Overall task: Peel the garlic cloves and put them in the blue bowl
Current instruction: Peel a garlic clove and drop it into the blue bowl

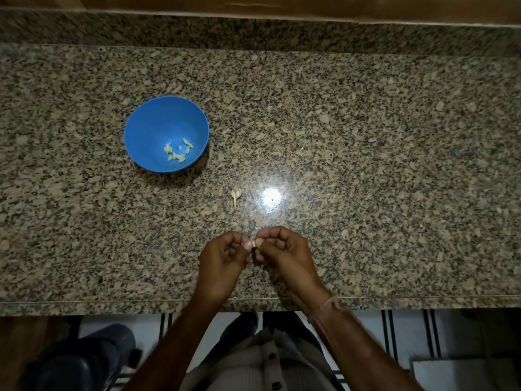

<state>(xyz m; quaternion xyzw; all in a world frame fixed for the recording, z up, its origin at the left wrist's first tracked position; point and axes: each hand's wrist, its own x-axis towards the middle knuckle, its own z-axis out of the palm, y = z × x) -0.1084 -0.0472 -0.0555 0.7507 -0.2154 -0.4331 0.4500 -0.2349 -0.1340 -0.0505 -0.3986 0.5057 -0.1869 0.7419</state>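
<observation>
Speckled granite counter [338, 122], dimly lit, with one bright glare spot. Left hand [222, 256] and right hand [284, 253] meet near its front edge, fingers curled, together pinching a small pale clove [257, 243]. Blue bowl [158, 119], far left, holds several peeled yellowish cloves [177, 152]. Bare garlic stem [235, 195] lies between. No writing legible.

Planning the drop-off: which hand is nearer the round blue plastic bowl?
Left. The left hand sits right of the round blue plastic bowl, closer to the person; the right hand lies just beyond it, farther right. Both pinch one garlic clove.
</observation>
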